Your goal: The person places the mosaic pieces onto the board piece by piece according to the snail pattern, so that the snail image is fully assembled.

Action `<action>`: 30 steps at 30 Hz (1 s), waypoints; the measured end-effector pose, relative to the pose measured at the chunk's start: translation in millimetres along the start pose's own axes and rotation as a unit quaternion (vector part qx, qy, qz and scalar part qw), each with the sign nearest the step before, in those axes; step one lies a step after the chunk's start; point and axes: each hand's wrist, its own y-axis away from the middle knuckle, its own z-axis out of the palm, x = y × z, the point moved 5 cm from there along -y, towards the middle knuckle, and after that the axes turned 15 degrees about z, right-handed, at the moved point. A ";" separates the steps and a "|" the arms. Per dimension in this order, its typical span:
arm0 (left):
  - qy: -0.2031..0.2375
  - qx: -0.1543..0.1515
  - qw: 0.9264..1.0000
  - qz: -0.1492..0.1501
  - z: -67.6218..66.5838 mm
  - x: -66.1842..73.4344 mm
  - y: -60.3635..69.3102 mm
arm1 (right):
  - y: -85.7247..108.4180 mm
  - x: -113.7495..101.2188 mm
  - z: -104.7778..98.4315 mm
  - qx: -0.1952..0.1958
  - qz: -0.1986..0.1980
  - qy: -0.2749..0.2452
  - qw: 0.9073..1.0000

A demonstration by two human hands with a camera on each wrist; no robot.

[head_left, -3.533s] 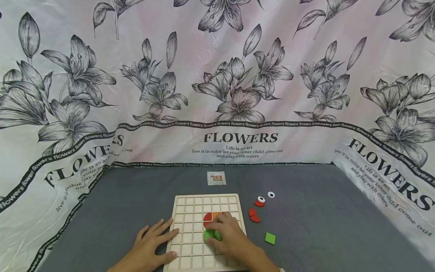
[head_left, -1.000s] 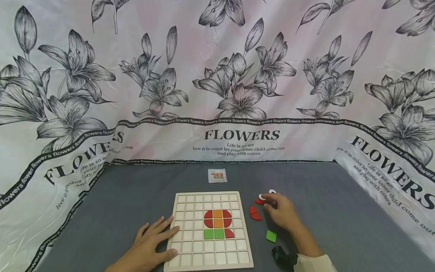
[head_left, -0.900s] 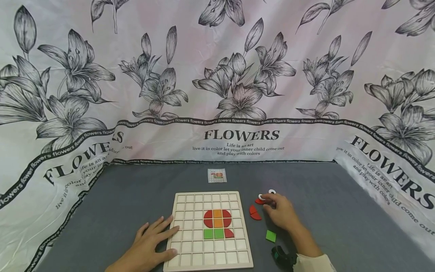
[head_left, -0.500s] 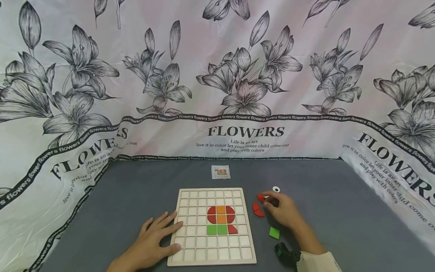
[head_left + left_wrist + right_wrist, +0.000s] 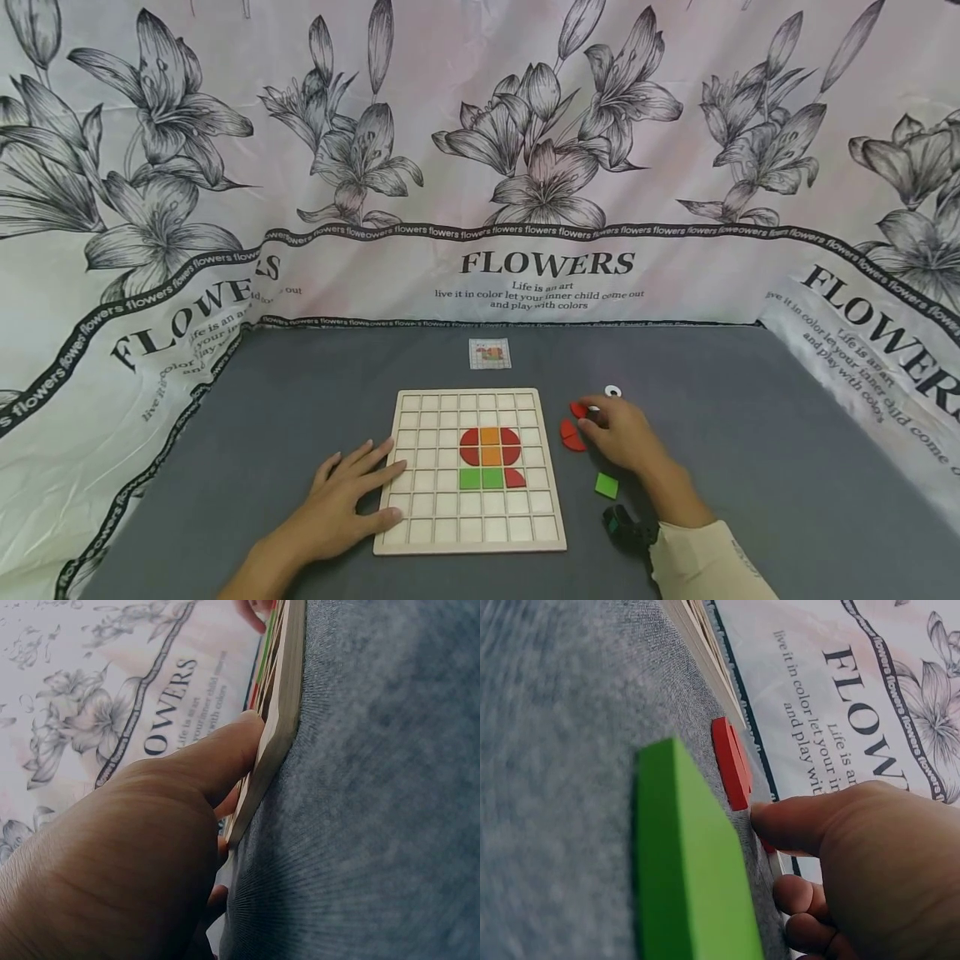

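My left hand (image 5: 337,504) rests with spread fingers on the left edge of the wooden grid board (image 5: 385,537); its thumb touches the rim in the left wrist view. Red quarter-rounds, orange squares (image 5: 490,437), green squares (image 5: 481,478) and a lone red quarter-round (image 5: 514,477) lie in the board's cells. Right of the board, my right hand (image 5: 626,433) pinches a white eye disc (image 5: 593,408), mostly hidden by the fingers. Beside the fingertips lies a red quarter-round (image 5: 577,410). Two more red quarter-rounds (image 5: 572,436) lie nearer me.
Another white eye disc (image 5: 612,391) lies just beyond the right hand. A loose green square (image 5: 607,486) lies below it, large in the right wrist view. A picture card (image 5: 490,354) lies behind the board. Printed flower cloth (image 5: 540,283) walls off the grey table (image 5: 322,375).
My right hand has left the board and gone to the loose pieces. The eye disc has slid right off the red quarter-round. The left hand stays put; the head view tilts down.
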 end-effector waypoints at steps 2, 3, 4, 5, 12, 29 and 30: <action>0.000 -0.006 1.000 -0.003 0.3 -0.8 -0.9 | -1.4 -1.0 -1.0 -0.002 0.002 0.009 1.000; 0.001 -0.007 1.000 -0.004 0.3 -1.1 -1.4 | -1.9 -1.5 -1.5 -0.004 0.003 0.012 1.000; 0.001 -0.007 1.000 -0.005 0.3 -1.5 -2.1 | -2.5 -2.2 -2.2 -0.003 0.000 0.014 1.000; 0.002 -0.006 1.000 -0.006 0.0 -1.8 -2.8 | -3.2 -2.7 -3.2 0.002 -0.001 0.014 1.000; 0.009 -0.005 1.000 -0.004 -1.4 -0.3 -3.9 | -1.3 -0.8 -6.4 0.021 0.022 0.008 1.000; 0.027 -0.009 1.000 -0.011 0.2 1.7 -0.5 | 15.9 -35.9 -23.0 0.101 -0.014 -0.078 0.992; 0.025 -0.008 1.000 -0.010 -0.4 1.6 -1.8 | 16.8 -41.2 -25.2 0.104 -0.023 -0.080 0.991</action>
